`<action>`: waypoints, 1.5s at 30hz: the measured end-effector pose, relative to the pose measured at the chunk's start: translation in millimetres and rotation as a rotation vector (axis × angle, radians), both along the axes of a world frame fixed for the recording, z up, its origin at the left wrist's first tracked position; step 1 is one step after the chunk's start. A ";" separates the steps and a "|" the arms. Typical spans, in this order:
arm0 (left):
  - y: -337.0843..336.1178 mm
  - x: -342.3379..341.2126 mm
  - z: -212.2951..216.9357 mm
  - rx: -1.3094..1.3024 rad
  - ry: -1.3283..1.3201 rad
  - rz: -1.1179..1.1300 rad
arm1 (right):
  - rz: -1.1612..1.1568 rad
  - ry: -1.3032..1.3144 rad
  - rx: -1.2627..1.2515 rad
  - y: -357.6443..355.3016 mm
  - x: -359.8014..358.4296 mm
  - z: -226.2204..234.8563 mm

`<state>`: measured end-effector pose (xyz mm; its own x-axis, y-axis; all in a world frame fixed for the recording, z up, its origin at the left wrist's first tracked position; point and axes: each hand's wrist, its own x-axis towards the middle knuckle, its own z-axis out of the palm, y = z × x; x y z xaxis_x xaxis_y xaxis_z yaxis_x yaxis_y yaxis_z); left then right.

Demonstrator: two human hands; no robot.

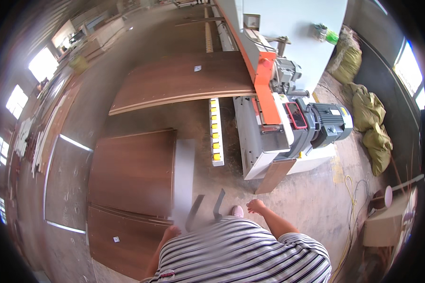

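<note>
My left hand [171, 232] hangs low beside the edge of a stack of brown boards [132, 172]. Its fingers are blurred, and whether it touches the boards is hard to tell. Held out over the bare floor, my right hand [256, 206] has its fingers curled in, with nothing visible in them. Ahead of it, a short brown board [275, 176] leans against the base of a large machine [264, 137] with an orange guard. A wide brown panel [189, 78] lies with its right end at the machine.
A white roller rail with yellow rollers [216, 134] runs beside the machine. A grey motor [332, 123] juts out at right. Stuffed sacks [368, 108] line the right wall; a yellow cable [348, 221] trails over the floor. Another brown panel [127, 240] lies at lower left.
</note>
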<state>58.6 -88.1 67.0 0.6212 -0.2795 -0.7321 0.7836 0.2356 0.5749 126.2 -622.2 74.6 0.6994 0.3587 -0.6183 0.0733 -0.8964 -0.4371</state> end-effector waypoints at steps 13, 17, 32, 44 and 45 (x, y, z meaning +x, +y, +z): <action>-99.5 86.7 131.0 0.444 -0.143 0.060 | -1.001 0.309 0.448 -46.7 -1.7 30.9; -113.6 108.6 136.9 0.396 -0.274 0.094 | -1.123 0.333 0.578 -74.6 -4.6 39.3; -131.2 242.0 223.6 -0.220 -0.338 0.738 | -1.294 -0.866 0.683 -173.8 123.4 193.9; -75.5 225.2 180.3 -0.182 -0.058 0.969 | -0.895 -0.885 -0.165 -103.6 116.7 235.1; -78.7 209.4 188.6 -0.226 -0.072 0.944 | -0.876 -0.883 -0.115 -100.6 105.3 237.0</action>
<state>268.0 -166.8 255.7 0.7032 0.2276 -0.6736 0.1801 0.8594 0.4784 231.5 -722.8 311.6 0.8671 -0.4617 0.1868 -0.3386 -0.8215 -0.4587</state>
